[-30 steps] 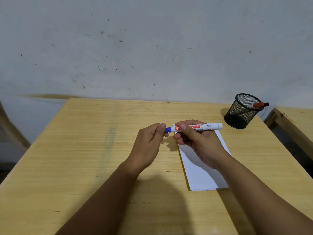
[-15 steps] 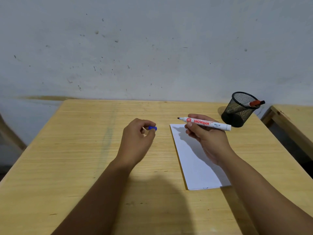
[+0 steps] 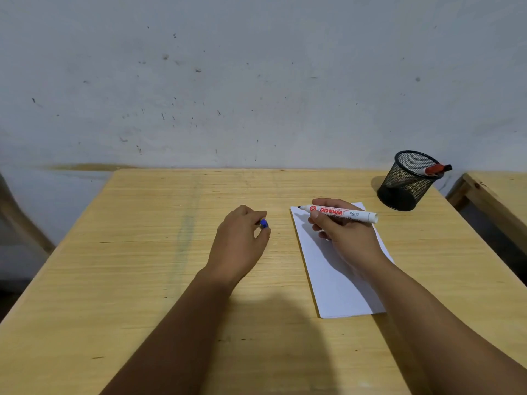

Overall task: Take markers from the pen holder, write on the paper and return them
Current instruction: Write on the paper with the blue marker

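The right hand (image 3: 346, 238) has its grip closed around a white marker (image 3: 340, 213). The thumb (image 3: 320, 219) presses on the marker's side. The marker has no cap on, lies almost flat, and its dark tip (image 3: 299, 207) points left, over the top left corner of the paper (image 3: 328, 275). Red letters on it say SNOWMAN.

The left hand (image 3: 238, 246) has its grip pinched shut on a small blue cap (image 3: 264, 223). This hand is to the left of the paper, over the bare wood.

The white paper lies flat on the yellow wooden bench (image 3: 142, 252), under the right hand and arm.

A black mesh pen holder (image 3: 406, 182) stands at the far right of the bench, behind the paper. A marker with a red cap (image 3: 436, 169) leans on its rim.

Behind the bench is a grey wall (image 3: 256, 81) with small dark marks.
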